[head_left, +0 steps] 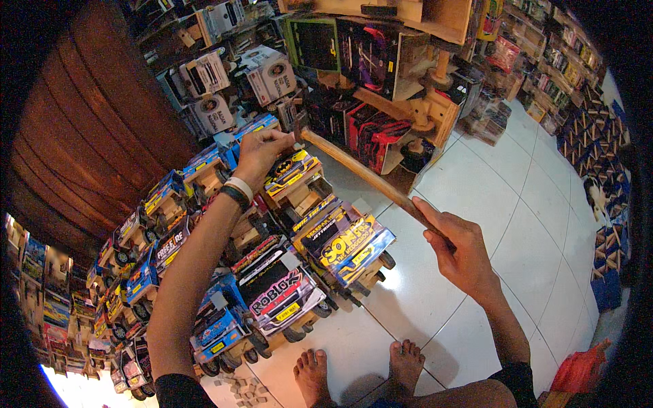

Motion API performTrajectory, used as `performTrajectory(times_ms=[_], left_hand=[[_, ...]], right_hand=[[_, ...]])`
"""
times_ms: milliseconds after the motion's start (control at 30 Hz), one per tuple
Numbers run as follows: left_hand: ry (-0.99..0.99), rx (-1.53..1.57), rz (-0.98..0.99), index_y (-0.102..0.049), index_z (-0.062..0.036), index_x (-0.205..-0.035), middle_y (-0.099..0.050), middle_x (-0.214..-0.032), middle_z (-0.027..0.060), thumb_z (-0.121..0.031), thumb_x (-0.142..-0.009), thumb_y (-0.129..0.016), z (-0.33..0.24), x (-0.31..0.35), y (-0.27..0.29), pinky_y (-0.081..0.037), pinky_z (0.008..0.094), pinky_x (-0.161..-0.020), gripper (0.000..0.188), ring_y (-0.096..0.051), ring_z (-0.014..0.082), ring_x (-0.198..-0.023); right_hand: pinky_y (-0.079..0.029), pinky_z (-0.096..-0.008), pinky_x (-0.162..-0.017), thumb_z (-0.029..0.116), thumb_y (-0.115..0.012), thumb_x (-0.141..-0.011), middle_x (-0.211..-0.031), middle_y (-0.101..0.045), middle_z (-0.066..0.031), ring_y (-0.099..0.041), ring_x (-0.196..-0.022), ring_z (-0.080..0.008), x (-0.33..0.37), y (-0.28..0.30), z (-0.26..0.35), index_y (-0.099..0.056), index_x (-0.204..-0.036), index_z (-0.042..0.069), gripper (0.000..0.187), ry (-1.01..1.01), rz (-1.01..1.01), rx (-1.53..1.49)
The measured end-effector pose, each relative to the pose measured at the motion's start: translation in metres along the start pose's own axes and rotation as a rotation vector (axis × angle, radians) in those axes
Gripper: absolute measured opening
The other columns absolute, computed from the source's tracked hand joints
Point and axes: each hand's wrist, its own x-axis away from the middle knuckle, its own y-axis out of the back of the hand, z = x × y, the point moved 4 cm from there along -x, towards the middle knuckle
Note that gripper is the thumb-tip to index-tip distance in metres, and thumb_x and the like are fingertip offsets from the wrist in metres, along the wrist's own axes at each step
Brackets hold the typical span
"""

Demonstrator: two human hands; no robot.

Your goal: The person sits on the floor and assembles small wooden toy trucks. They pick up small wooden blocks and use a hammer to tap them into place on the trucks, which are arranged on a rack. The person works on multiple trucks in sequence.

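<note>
Hammer, head view: a wooden-handled hammer [367, 173] slants across the upper middle, raised off the white tiled floor [496, 187].
Long axis: from the dark metal end at upper left, beside the left hand, down to the grip end at lower right.
Right hand: fingers wrapped around the lower end of the handle, gripping it; from this right hand [462, 248] the hammer's head lies up and to the left.
Left hand: fingertips drawn together right by the hammer's head, so this left hand [260, 155] is the nearer one to it; whether they touch it or pinch something small, I cannot tell.
Yellow-and-black toy truck: this truck [296, 173] shows just below the left fingertips; the gap in height cannot be judged.
Blue-and-yellow toy truck: its printed front [350, 248] sits below the handle's middle, left of the right hand.
</note>
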Motion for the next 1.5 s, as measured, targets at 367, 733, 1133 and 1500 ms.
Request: performTrajectory(times_ms=[367,733,1133,1500], left_hand=[[-0.04,-0.03,0.01,-0.078,-0.0005,-0.091,-0.073,-0.086,0.0026,-0.008,-0.091,-0.076,0.003,-0.003,0.002,-0.051,0.0256,-0.069,0.008,-0.063,0.0085,-0.075],[-0.018,-0.044,-0.015,-0.077,-0.0008,-0.086,-0.071,-0.082,-0.0002,-0.008,-0.092,-0.074,0.015,-0.013,0.005,-0.049,0.0242,-0.068,0.01,-0.06,0.0075,-0.074],[-0.134,0.018,0.019,-0.076,-0.0039,-0.082,-0.072,-0.085,0.001,-0.008,-0.093,-0.073,0.009,-0.01,0.0,-0.05,0.0246,-0.068,0.012,-0.062,0.0086,-0.072],[-0.074,-0.021,0.007,-0.075,-0.0038,-0.082,-0.07,-0.083,-0.0019,-0.017,-0.091,-0.083,0.003,-0.006,-0.005,-0.05,0.0254,-0.065,0.018,-0.062,0.0091,-0.073]], right_hand=[[-0.051,-0.0355,-0.066,-0.004,-0.065,-0.095,-0.081,-0.065,-0.0134,-0.06,-0.067,-0.0223,-0.011,0.004,0.007,-0.055,-0.151,0.009,0.059,0.049,0.066,0.04],[-0.053,-0.0374,-0.068,-0.004,-0.065,-0.095,-0.084,-0.068,-0.0159,-0.065,-0.071,-0.026,-0.017,0.003,0.007,-0.055,-0.151,0.011,0.059,0.022,0.091,0.071],[-0.054,-0.0402,-0.065,-0.001,-0.066,-0.095,-0.082,-0.069,-0.0185,-0.066,-0.066,-0.0317,-0.021,0.003,0.001,-0.056,-0.151,0.013,0.058,0.003,0.111,0.024],[-0.054,-0.0419,-0.065,0.001,-0.065,-0.095,-0.081,-0.068,-0.0193,-0.066,-0.067,-0.0348,-0.021,0.0,0.0,-0.053,-0.153,0.015,0.061,0.044,0.104,0.103]])
